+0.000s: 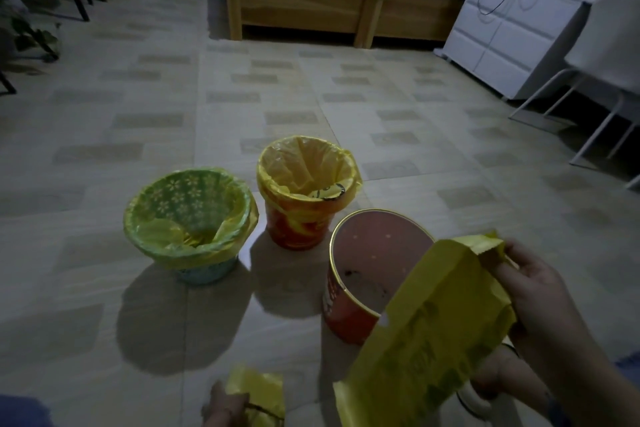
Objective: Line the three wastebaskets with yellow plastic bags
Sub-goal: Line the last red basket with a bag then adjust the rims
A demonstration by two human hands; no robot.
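Three wastebaskets stand on the tiled floor. The green flower-patterned basket (188, 218) on the left has a yellow bag folded over its rim. The orange basket (304, 191) behind it is lined with a yellow bag too. The red round basket (367, 270) nearest me is bare inside. My right hand (540, 291) pinches the top edge of a flat folded yellow bag (426, 333) that hangs beside the red basket. At the bottom edge, my left hand (225, 407) holds a small stack of folded yellow bags (258, 392).
A wooden bed (332, 7) stands at the back. A white cabinet (512, 31) and a white metal chair frame (588, 121) are on the right. Dark chair legs and a plant (31, 31) are at the far left.
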